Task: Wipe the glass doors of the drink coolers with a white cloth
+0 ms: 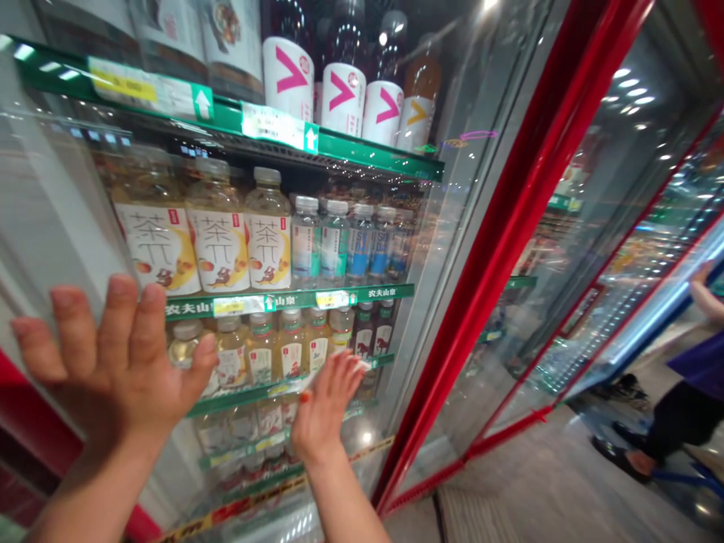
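My left hand (116,362) is raised in front of the drinks cooler with its fingers spread, palm toward the glass door (50,219). It holds nothing. My right hand (325,407) is lower and further in, fingers stretched flat near the row of small tea bottles (291,351) on the third shelf. Whether either palm touches the glass I cannot tell. Large tea bottles (218,241) with white labels stand above my left hand, and small water bottles (333,241) beside them.
Pink-labelled bottles (342,87) fill the top shelf behind green price rails (283,300). A red door frame (509,219) runs diagonally right of the shelves, with more glass doors beyond. Another person (687,400) stands at the far right on the tiled floor.
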`<state>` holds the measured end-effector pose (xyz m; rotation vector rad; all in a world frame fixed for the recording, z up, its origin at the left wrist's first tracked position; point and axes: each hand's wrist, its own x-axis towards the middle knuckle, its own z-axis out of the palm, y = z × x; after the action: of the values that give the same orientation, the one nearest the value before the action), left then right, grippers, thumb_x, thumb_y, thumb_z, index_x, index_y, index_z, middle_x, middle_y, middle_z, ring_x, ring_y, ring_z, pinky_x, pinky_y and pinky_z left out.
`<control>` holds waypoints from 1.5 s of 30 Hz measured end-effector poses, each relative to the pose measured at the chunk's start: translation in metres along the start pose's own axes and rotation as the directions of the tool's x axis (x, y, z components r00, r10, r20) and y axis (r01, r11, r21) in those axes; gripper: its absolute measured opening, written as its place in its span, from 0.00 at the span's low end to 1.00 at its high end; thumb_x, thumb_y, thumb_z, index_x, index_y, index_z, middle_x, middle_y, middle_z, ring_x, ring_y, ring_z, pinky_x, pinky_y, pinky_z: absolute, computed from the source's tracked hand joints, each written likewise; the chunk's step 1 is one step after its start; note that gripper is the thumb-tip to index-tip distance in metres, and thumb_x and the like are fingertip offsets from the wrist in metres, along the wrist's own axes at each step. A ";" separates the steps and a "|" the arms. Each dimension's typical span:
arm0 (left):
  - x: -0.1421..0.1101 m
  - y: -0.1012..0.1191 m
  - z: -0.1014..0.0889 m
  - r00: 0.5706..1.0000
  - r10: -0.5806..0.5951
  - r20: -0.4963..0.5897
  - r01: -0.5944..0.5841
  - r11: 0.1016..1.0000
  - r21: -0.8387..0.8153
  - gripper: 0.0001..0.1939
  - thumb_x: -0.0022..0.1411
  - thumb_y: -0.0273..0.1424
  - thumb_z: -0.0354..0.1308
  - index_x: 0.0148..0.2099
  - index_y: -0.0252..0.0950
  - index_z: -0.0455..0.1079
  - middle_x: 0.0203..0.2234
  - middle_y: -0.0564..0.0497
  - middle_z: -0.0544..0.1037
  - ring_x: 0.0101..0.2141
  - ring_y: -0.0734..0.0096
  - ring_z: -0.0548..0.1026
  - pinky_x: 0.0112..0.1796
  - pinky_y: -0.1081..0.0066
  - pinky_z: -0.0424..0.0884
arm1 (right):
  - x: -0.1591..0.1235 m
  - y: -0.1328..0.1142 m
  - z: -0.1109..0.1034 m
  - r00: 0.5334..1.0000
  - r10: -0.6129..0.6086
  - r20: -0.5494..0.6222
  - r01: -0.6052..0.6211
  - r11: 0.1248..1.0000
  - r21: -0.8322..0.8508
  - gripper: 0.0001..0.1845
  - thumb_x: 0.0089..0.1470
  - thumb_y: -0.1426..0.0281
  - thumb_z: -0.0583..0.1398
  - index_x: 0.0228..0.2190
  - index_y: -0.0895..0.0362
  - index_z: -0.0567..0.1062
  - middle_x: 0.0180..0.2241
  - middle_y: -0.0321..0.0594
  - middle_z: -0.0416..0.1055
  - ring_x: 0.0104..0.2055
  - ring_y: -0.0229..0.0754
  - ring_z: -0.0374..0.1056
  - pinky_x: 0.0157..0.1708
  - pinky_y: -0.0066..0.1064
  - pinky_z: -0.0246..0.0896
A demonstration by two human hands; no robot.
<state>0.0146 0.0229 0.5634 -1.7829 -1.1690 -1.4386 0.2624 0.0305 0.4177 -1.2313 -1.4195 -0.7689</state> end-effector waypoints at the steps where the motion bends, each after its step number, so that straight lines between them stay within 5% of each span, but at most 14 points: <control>1: 0.001 0.002 -0.001 0.999 0.034 -0.002 -0.034 0.996 0.077 0.54 0.64 0.48 0.67 0.83 0.58 0.41 0.83 0.56 0.45 0.82 0.35 0.37 0.75 0.20 0.33 | -0.004 -0.009 -0.002 0.991 -0.131 0.039 0.131 0.991 0.023 0.42 0.71 0.58 0.53 0.80 0.52 0.53 0.79 0.44 0.56 0.85 0.58 0.37 0.79 0.70 0.46; 3: 0.002 0.006 -0.002 0.995 0.098 -0.014 -0.094 0.977 0.191 0.53 0.67 0.48 0.64 0.84 0.54 0.39 0.83 0.54 0.45 0.82 0.36 0.40 0.75 0.21 0.39 | -0.008 -0.005 -0.010 0.970 -0.242 0.034 0.240 0.970 0.042 0.44 0.68 0.63 0.57 0.80 0.47 0.54 0.80 0.33 0.52 0.85 0.50 0.36 0.83 0.59 0.41; 9: 0.005 0.010 0.005 0.980 0.161 -0.116 -0.131 0.964 0.232 0.49 0.68 0.47 0.64 0.83 0.48 0.46 0.81 0.49 0.53 0.81 0.36 0.47 0.77 0.23 0.42 | 0.039 0.061 -0.019 0.948 0.260 -0.185 -0.263 0.965 0.008 0.46 0.73 0.72 0.44 0.78 0.64 0.21 0.80 0.49 0.10 0.83 0.50 0.12 0.81 0.66 0.27; 12: 0.006 0.011 0.004 0.988 0.123 -0.098 -0.098 0.968 0.233 0.50 0.69 0.46 0.65 0.83 0.51 0.44 0.81 0.50 0.53 0.81 0.37 0.47 0.76 0.20 0.43 | 0.045 0.013 -0.012 0.978 0.198 -0.057 -0.197 0.980 0.035 0.46 0.74 0.66 0.46 0.80 0.65 0.29 0.82 0.58 0.23 0.84 0.62 0.22 0.77 0.78 0.36; 16: 0.005 0.012 0.000 0.991 0.117 -0.057 -0.099 0.961 0.256 0.50 0.69 0.46 0.64 0.84 0.53 0.42 0.82 0.53 0.51 0.81 0.41 0.45 0.77 0.21 0.44 | 0.023 -0.020 -0.018 0.962 -0.250 0.110 0.239 0.966 0.101 0.47 0.72 0.57 0.52 0.81 0.62 0.41 0.83 0.46 0.34 0.85 0.52 0.28 0.81 0.59 0.45; 20: 0.005 0.015 0.000 0.992 0.106 -0.062 -0.086 0.961 0.262 0.48 0.71 0.46 0.62 0.84 0.51 0.42 0.82 0.55 0.49 0.82 0.45 0.43 0.79 0.25 0.44 | 0.040 0.044 -0.027 0.996 0.091 -0.025 -0.091 0.996 -0.007 0.46 0.75 0.66 0.47 0.80 0.63 0.28 0.82 0.54 0.18 0.84 0.57 0.17 0.80 0.72 0.38; 23: 0.005 0.016 0.002 0.988 0.127 -0.091 -0.100 0.961 0.258 0.49 0.70 0.47 0.63 0.84 0.49 0.44 0.82 0.52 0.51 0.81 0.42 0.45 0.78 0.23 0.44 | 0.068 0.046 -0.023 0.961 0.267 -0.072 -0.268 0.963 -0.015 0.45 0.77 0.63 0.44 0.80 0.62 0.25 0.82 0.62 0.19 0.84 0.66 0.19 0.76 0.80 0.38; 26: 0.004 0.015 0.002 0.990 0.113 -0.081 -0.090 0.967 0.239 0.50 0.69 0.46 0.64 0.84 0.52 0.43 0.81 0.52 0.53 0.81 0.42 0.45 0.79 0.26 0.42 | 0.067 -0.004 -0.018 0.994 -0.037 0.102 0.033 0.999 0.043 0.47 0.76 0.56 0.49 0.81 0.63 0.35 0.83 0.60 0.35 0.85 0.64 0.25 0.77 0.77 0.43; 29: 0.004 0.015 0.001 0.992 0.098 -0.075 -0.079 0.971 0.225 0.50 0.70 0.44 0.65 0.84 0.54 0.42 0.81 0.55 0.53 0.82 0.49 0.43 0.81 0.34 0.38 | 0.052 -0.014 -0.021 0.921 -0.355 0.162 0.345 0.934 0.091 0.48 0.74 0.53 0.54 0.81 0.58 0.42 0.82 0.48 0.44 0.86 0.52 0.26 0.81 0.63 0.45; 32: 0.004 0.018 0.001 0.992 0.102 -0.074 -0.079 0.963 0.259 0.49 0.70 0.44 0.64 0.84 0.52 0.42 0.81 0.55 0.51 0.82 0.54 0.41 0.82 0.41 0.37 | 0.068 0.035 -0.027 0.995 -0.060 0.079 0.060 0.998 0.006 0.47 0.76 0.58 0.50 0.81 0.60 0.32 0.83 0.58 0.30 0.85 0.60 0.20 0.78 0.78 0.39; 35: 0.005 0.021 0.001 0.991 0.116 -0.072 -0.089 0.948 0.306 0.50 0.70 0.43 0.65 0.84 0.48 0.42 0.82 0.54 0.50 0.82 0.57 0.41 0.83 0.46 0.36 | 0.109 0.055 -0.029 0.963 0.268 -0.041 -0.267 0.963 0.031 0.45 0.77 0.61 0.45 0.80 0.58 0.24 0.82 0.62 0.19 0.85 0.68 0.20 0.73 0.88 0.34; 38: 0.004 0.020 0.000 0.991 0.113 -0.066 -0.086 0.945 0.315 0.50 0.70 0.43 0.65 0.84 0.50 0.41 0.81 0.55 0.50 0.81 0.56 0.42 0.83 0.45 0.37 | 0.123 0.013 -0.027 0.998 0.043 0.043 -0.046 0.995 0.085 0.47 0.75 0.64 0.50 0.80 0.59 0.28 0.83 0.58 0.30 0.86 0.64 0.23 0.77 0.79 0.35; 41: 0.005 0.019 -0.001 0.993 0.100 -0.063 -0.076 0.949 0.307 0.50 0.71 0.43 0.64 0.84 0.53 0.40 0.81 0.55 0.51 0.81 0.56 0.43 0.83 0.44 0.39 | 0.106 -0.010 -0.027 0.914 -0.369 0.168 0.342 0.925 0.168 0.49 0.72 0.65 0.55 0.81 0.55 0.36 0.83 0.47 0.45 0.86 0.53 0.28 0.82 0.62 0.36; 45: 0.005 0.019 0.000 0.992 0.107 -0.066 -0.082 0.950 0.300 0.50 0.71 0.44 0.63 0.84 0.50 0.41 0.81 0.55 0.50 0.81 0.57 0.42 0.82 0.45 0.37 | 0.115 0.054 -0.034 0.994 -0.044 0.101 0.039 0.998 0.043 0.46 0.76 0.63 0.49 0.81 0.55 0.29 0.84 0.54 0.29 0.86 0.61 0.24 0.79 0.76 0.34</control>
<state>0.0311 0.0153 0.5699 -1.5363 -1.1715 -1.1974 0.3336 0.0448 0.5266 -1.2272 -1.5409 -0.7102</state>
